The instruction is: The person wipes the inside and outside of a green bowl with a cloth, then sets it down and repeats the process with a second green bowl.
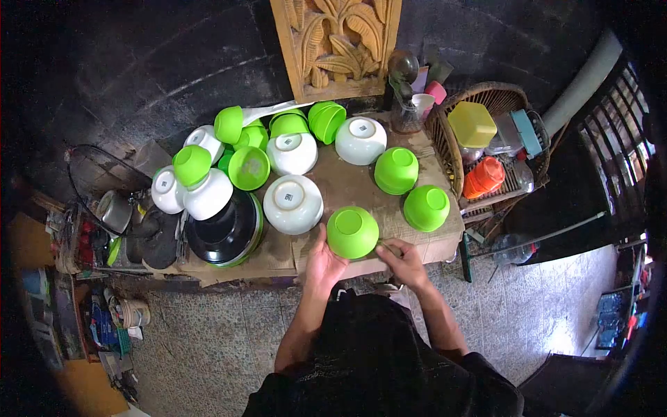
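Observation:
A lime-green bowl (353, 232), upside down, is between my hands at the front edge of the table. My left hand (324, 267) grips its left side, with the thumb along the wall and the other fingers partly hidden beneath. My right hand (404, 263) pinches the rim at the lower right. Just left of the held bowl is an upturned white bowl (293, 203). To its right are two more upturned green bowls, one nearer (426, 208) and one farther back (396, 171).
More green and white bowls crowd the left and back, some piled beside a black round container (222, 233). A wicker basket (448, 156) with plastic tubs stands at the right. A jar of utensils (406, 118) and a carved wooden panel (340, 42) are at the back. Cardboard (354, 181) covers the table.

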`<action>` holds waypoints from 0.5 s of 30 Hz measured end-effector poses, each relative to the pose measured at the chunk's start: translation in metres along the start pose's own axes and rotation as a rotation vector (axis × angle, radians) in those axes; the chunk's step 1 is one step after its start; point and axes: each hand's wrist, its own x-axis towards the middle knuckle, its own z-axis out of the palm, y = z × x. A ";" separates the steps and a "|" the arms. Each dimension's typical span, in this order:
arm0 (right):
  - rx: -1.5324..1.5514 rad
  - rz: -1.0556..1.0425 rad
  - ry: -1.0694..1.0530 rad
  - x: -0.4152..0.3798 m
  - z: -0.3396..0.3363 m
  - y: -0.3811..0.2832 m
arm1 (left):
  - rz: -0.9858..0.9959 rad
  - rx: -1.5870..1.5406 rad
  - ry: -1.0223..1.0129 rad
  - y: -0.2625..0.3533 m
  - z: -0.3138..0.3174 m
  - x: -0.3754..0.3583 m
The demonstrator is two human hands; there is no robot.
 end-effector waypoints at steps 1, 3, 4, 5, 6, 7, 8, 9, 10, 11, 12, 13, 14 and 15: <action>-0.059 0.009 0.077 0.002 -0.008 0.004 | 0.025 -0.020 -0.018 0.000 0.003 -0.001; -0.193 -0.016 0.264 0.002 -0.011 -0.010 | 0.049 0.158 0.060 -0.004 0.012 -0.005; -0.195 -0.011 0.270 0.007 -0.008 -0.011 | 0.080 0.341 0.138 -0.007 0.014 -0.006; -0.253 -0.223 0.357 0.011 -0.004 -0.010 | 0.073 0.338 0.139 -0.011 0.009 -0.003; -0.310 -0.437 0.442 0.016 0.002 -0.011 | 0.087 0.411 0.139 -0.015 0.001 0.002; -0.380 -0.510 0.398 0.012 0.011 -0.033 | 0.101 0.485 0.138 -0.019 -0.005 0.005; -0.382 -0.509 0.403 0.009 0.021 -0.040 | 0.097 0.484 0.136 -0.022 -0.009 0.007; -0.531 -0.588 0.416 0.008 0.029 -0.046 | 0.144 0.498 0.151 -0.024 -0.008 0.009; -0.680 -0.667 0.426 0.009 0.036 -0.048 | 0.193 0.511 0.166 -0.025 -0.007 0.010; -0.695 -0.656 0.402 0.010 0.040 -0.044 | 0.237 0.504 0.185 -0.025 -0.007 0.010; -0.699 -0.657 0.401 0.008 0.042 -0.046 | 0.238 0.500 0.184 -0.026 -0.006 0.011; -0.764 -0.683 0.403 0.005 0.044 -0.050 | 0.273 0.545 0.202 -0.026 -0.006 0.010; -0.829 -0.709 0.404 0.002 0.047 -0.052 | 0.308 0.591 0.220 -0.026 -0.006 0.009; -0.830 -0.710 0.401 0.000 0.049 -0.052 | 0.310 0.589 0.221 -0.027 -0.006 0.011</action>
